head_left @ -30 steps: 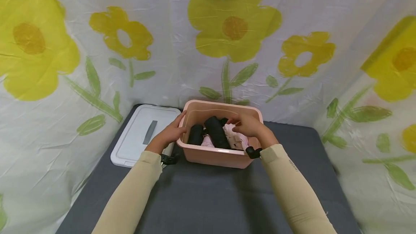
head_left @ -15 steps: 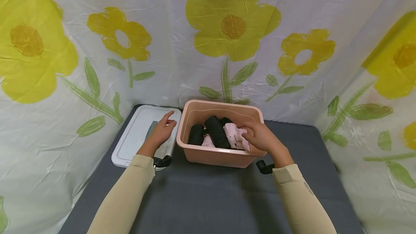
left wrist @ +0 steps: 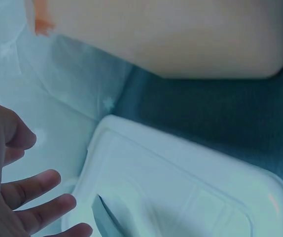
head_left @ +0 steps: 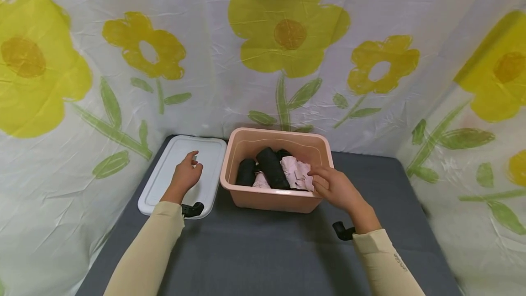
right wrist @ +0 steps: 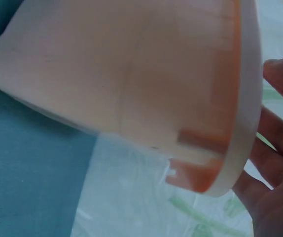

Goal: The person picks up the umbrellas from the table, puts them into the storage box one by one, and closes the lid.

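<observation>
A pink plastic bin (head_left: 271, 201) stands at the back of the table, holding dark rolled bundles (head_left: 272, 168) and light pink folded cloth (head_left: 293, 172). My right hand (head_left: 339, 191) is at the bin's right end, fingers loosely bent beside the rim (right wrist: 252, 89) and holding nothing. My left hand (head_left: 185, 177) hovers over the white lid (head_left: 162, 168), which lies flat left of the bin. Its fingers are spread and loosely bent in the left wrist view, with nothing in them. Part of the lid's grey strip (left wrist: 104, 219) shows beside the fingertips.
The dark grey table (head_left: 263, 250) extends in front of the bin and to its right. A white curtain (head_left: 205, 58) with yellow flowers hangs close behind the bin and down both sides. Each wrist carries a small black camera mount (head_left: 193, 209).
My left hand has left the bin's left rim and moved left over the lid. My right hand has drawn back from the pink cloth to the bin's right rim.
</observation>
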Tool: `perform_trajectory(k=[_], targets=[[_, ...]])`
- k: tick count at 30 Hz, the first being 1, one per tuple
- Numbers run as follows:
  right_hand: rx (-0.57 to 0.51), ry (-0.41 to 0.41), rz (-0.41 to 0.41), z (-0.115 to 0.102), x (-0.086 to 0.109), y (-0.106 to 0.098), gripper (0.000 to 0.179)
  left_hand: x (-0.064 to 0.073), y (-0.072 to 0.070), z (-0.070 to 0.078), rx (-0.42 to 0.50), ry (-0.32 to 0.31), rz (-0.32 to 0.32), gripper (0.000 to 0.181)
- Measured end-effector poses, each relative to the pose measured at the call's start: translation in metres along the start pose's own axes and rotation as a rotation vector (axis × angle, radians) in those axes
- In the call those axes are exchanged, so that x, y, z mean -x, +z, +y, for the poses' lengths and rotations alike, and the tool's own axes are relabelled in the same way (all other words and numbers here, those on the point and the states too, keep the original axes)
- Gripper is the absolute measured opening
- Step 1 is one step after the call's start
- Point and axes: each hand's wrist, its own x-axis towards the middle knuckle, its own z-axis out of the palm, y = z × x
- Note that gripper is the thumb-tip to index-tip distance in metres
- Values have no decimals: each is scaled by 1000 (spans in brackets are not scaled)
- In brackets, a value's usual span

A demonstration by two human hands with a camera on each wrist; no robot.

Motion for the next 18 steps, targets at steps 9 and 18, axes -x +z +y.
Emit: perform_trajectory(k=[9,18], targets=[[46,-73,140,2,15,9,34,-2,-1,-17,-54,6,22,60],[93,-127,275,4,30,22,32,-4,2,-34,-120,1,49,61]])
